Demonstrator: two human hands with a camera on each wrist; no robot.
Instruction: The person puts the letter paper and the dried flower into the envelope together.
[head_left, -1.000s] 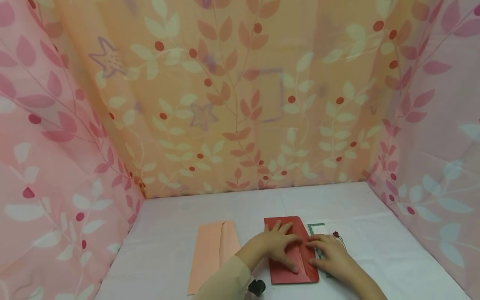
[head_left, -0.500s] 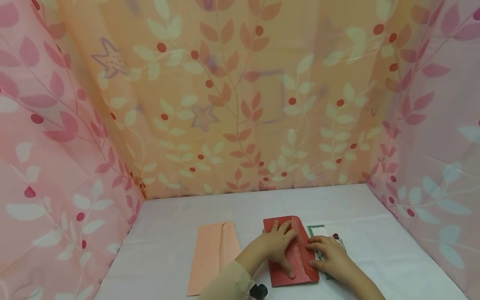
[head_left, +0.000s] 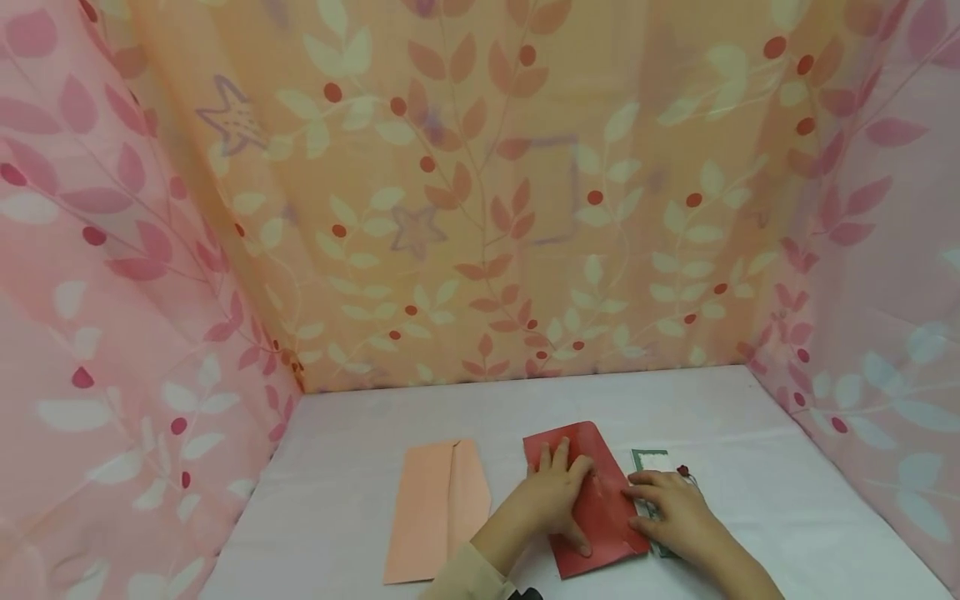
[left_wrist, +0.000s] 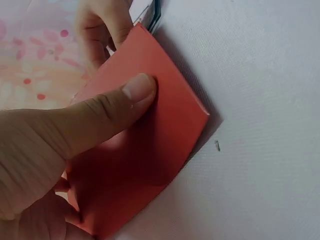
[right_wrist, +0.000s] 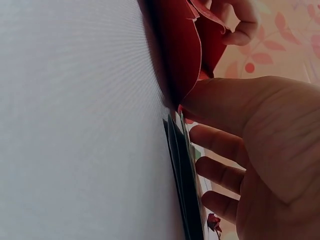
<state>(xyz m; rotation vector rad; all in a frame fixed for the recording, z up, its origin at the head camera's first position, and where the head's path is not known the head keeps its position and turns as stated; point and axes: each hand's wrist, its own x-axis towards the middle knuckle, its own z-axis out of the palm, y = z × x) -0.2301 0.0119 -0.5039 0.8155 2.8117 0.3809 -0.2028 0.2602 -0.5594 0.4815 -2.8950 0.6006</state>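
A red paper envelope (head_left: 609, 521) is tilted, its near corner lifted off the white cloth in the left wrist view. My left hand (head_left: 553, 500) grips it, the thumb across the face (left_wrist: 165, 105) and curled fingers at the edge behind. At the right edge, my right hand (head_left: 675, 510) pinches the flap (right_wrist: 182, 60) by thumb and fingertips; the index tip is hidden behind the paper in the right wrist view. Under the right hand lies a green-and-white folded card (head_left: 651, 460), partly covered. Its layered dark edges (right_wrist: 182, 175) show from the side.
A peach envelope (head_left: 420, 512) lies flat to the left with its flap side facing right. A small dried red rose (head_left: 683, 471) sits beside the card. White cloth (head_left: 360, 433) covers the table, and patterned curtains (head_left: 480, 208) stand at the back and both sides.
The red envelope has turned slightly and tilted up, its face now showing to the right edge. Both hands have stayed on it. The view has shifted slightly.
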